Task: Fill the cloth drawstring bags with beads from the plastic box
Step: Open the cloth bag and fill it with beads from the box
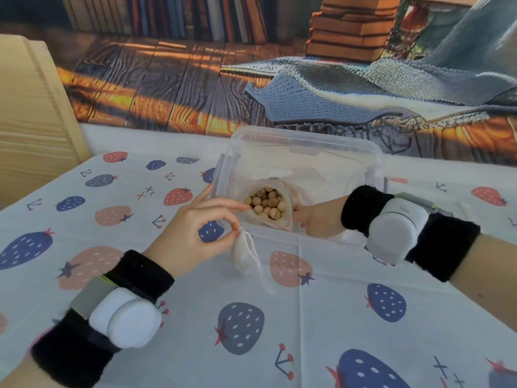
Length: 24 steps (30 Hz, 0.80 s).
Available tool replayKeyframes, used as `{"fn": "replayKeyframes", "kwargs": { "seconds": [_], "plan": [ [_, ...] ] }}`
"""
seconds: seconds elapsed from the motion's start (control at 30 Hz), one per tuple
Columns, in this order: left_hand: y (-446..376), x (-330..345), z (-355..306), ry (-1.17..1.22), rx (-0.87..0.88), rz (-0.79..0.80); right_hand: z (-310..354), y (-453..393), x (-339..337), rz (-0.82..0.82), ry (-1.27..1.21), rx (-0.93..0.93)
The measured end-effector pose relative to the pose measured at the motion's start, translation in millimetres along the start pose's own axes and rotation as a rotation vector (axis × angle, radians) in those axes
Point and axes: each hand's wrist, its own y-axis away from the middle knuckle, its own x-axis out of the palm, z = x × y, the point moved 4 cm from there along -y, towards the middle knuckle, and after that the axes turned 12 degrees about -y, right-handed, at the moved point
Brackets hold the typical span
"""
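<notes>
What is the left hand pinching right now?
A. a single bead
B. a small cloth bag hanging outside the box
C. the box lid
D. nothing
B: the left hand pinches the top of a small cloth bag hanging in front of the plastic box.

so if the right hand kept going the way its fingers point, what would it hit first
Probably the open bag of beads in the plastic box; the right hand already reaches into the box beside it, though depth is unclear.

The plastic box (302, 152) sits on the tablecloth (307, 317) before me, and inside it an open bag (282, 217) holds beads (265, 203). My left hand (193, 236) is left of the box, pinching a small cloth bag (246, 254) just before its near wall. My right hand (319, 219) reaches into the box from the right, beside the open bag.
</notes>
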Motion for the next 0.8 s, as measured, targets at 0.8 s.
{"fn": "replayKeyframes", "kwargs": {
  "seconds": [0.8],
  "plan": [
    [-1,2,2,0.204,-0.086,-0.061,-17,-33,-1,-0.193,0.060,0.088]
  ]
}}
